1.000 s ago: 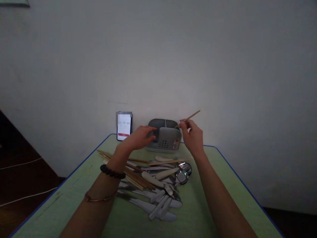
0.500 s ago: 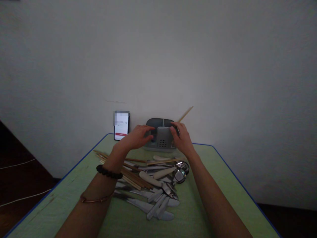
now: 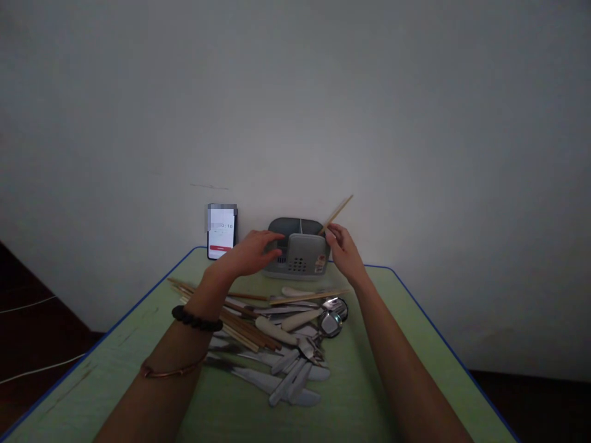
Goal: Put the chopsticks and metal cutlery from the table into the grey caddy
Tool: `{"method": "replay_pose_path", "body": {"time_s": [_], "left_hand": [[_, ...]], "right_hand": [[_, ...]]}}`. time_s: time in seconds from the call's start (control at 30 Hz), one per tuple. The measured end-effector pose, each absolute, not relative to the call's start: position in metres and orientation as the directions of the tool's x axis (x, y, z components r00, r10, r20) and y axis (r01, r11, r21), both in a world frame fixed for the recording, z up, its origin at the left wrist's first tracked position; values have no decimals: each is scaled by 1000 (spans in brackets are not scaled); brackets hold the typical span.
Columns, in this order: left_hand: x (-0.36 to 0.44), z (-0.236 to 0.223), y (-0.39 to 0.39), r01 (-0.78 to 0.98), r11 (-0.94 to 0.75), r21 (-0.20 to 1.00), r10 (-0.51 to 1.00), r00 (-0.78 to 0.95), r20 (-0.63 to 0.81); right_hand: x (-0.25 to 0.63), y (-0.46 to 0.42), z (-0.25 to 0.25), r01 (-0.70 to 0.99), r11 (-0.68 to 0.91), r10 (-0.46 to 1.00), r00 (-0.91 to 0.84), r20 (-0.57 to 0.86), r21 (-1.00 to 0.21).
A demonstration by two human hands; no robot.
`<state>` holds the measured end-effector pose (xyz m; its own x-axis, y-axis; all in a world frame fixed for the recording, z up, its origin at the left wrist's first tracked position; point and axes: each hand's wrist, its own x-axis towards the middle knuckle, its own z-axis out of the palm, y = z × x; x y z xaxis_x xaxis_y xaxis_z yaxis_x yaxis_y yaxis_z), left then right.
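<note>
A grey cutlery holder [image 3: 309,249] with compartments and a perforated front stands at the back of the table against the wall. Light wooden chopsticks [image 3: 340,210] lean out of its right side. My left hand [image 3: 253,251] is at the holder's left edge, thumb and fingers apart, holding nothing. At the right edge, my right hand [image 3: 344,251] has its fingers loosely bent and apart, close beside the chopsticks; whether it touches the holder is unclear. In front lies a heap of brown and pale chopsticks [image 3: 244,326], table knives [image 3: 258,376], cream-handled cutlery [image 3: 272,330] and shiny spoons [image 3: 331,323].
A phone [image 3: 221,232] with a lit screen stands upright against the wall [image 3: 295,111], left of the holder. The green table [image 3: 369,381] has a blue edge. White cables [image 3: 41,371] run over the dark floor at the left.
My right hand has drawn back from the holder's front to its right edge, uncovering a sticker there. The left hand stays beside the holder. The whole view has shifted slightly.
</note>
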<state>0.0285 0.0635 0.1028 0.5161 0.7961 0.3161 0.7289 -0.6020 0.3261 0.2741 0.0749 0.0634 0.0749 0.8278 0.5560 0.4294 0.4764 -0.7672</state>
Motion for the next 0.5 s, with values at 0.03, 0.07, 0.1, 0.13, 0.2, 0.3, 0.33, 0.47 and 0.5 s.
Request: {"method": "replay_pose_path", "body": {"time_s": [0.03,0.07,0.1,0.13,0.2,0.3,0.33,0.47,0.5], "left_hand": [[29,103,63,728,-600,332,798,514,314],[29,103,64,725,-601,337,797,515,315],[29,102,65,721,-606,336,793,519,319],[28,101,66,716,-615,331,786,524,328],[28,97,70,706,-636,313,767,533,357],[26,91,77,694,-661,286,739,534,412],[26,89,79,694,-663,282,734,526,430],[25,85,83,716,-629,304,751,457,476],[25,85,83,723,-616,313,760,440,478]], "right_hand": [[273,73,65,443,472,836,50,546,-763],[273,70,68,467,458,848,26,529,-756],[273,68,70,501,438,862,0,507,-746],[273,65,73,542,416,876,-23,482,-731],[275,60,77,619,377,899,-63,434,-690],[276,55,83,700,325,927,-103,360,-636],[276,53,86,725,306,936,-111,334,-617],[270,47,94,817,269,952,-145,270,-510],[269,45,96,835,263,954,-149,261,-483]]}}
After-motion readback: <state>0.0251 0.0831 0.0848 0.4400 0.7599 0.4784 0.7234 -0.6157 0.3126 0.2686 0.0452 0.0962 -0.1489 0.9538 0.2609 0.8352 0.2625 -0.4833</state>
